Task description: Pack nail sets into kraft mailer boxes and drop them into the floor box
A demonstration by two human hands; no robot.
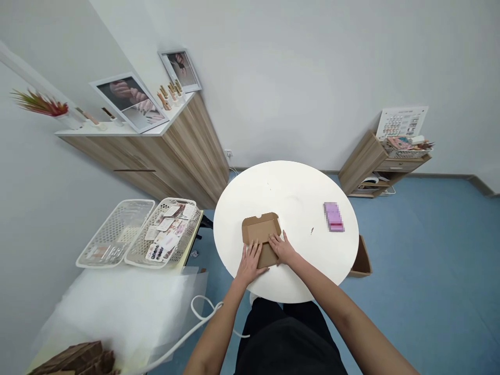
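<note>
The room is being closed in by plain pale walls [312, 78], and the floor [429, 260] is being covered in smooth blue. A round white table [289, 187] is being shown at the middle. Against the left wall a long wooden cabinet [187, 156] is being topped in white, and a large framed picture [128, 99] and a small framed picture [180, 69] are being propped on it. A smaller wooden cabinet [363, 161] is being kept at the far wall on the right, with a chart board [402, 122] being leaned above it. Everything is being lit evenly, without hard shadows.
</note>
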